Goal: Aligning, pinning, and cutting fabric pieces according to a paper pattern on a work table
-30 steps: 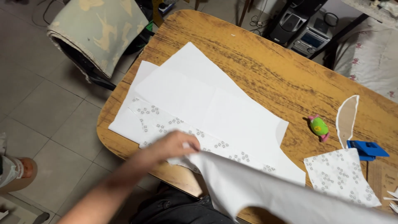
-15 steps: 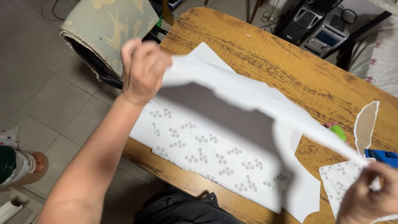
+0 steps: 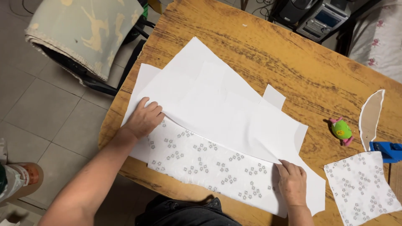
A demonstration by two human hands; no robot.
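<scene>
Head view: looks down on a wooden tabletop (image 3: 268,54) with a tiled floor at the left.
Tabletop: brown, strongly grained wood; it carries everything below.
White sheet: a large plain white sheet (image 3: 217,109), paper or thin fabric, I cannot tell which, lies in the middle of the tabletop, running from far left to near right, its near edge curved. It covers most of the printed fabric beneath.
Printed fabric: a white fabric with small grey star-like motifs (image 3: 205,165) shows along the near edge, below the white sheet's curve.
Handling, as a judgement: both layers look light, thin and limp, apt to slide over one another and to crease. Flat palms or an edge pinch near the corners seem the safest holds.
Chair: a chair draped in pale green cloth (image 3: 88,29) stands at the far left, off the tabletop.
Left hand: the left hand (image 3: 144,118) lies palm down at the left end, fingers together and slightly curled, pressing on the white sheet's edge where it meets the printed fabric.
Right hand: the right hand (image 3: 292,183) rests at the near right, fingers bent, tips on the sheet's near edge; whether it pinches or only presses I cannot tell.
Fabric scrap: a smaller printed piece (image 3: 362,186) lies at the near right, apart from both hands.
Curved cutout: a narrow brown-and-white curved piece (image 3: 370,117) lies at the right.
Blue object: (image 3: 387,150) sits just beside the scrap.
Green toy: a small green and pink toy-like object (image 3: 342,129) sits right of the sheet.
</scene>
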